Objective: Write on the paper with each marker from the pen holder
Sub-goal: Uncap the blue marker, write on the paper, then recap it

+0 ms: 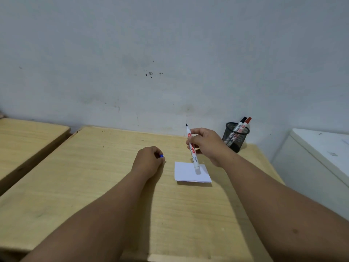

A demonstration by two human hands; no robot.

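My right hand (205,145) grips a white marker (191,148) by its middle. The marker stands nearly upright, uncapped dark tip up, its blunt end just over the white paper (188,174) on the wooden table (94,176). My left hand (149,160) rests on the table left of the paper, closed around a small blue cap (161,156) that peeks out between the fingers. A black mesh pen holder (235,137) stands at the back right by the wall, holding a black-capped marker (240,123) and a red-capped marker (246,122).
A second wooden table (28,140) sits to the left across a narrow gap. A white cabinet (321,159) stands to the right of the table. A grey wall (170,53) rises directly behind.
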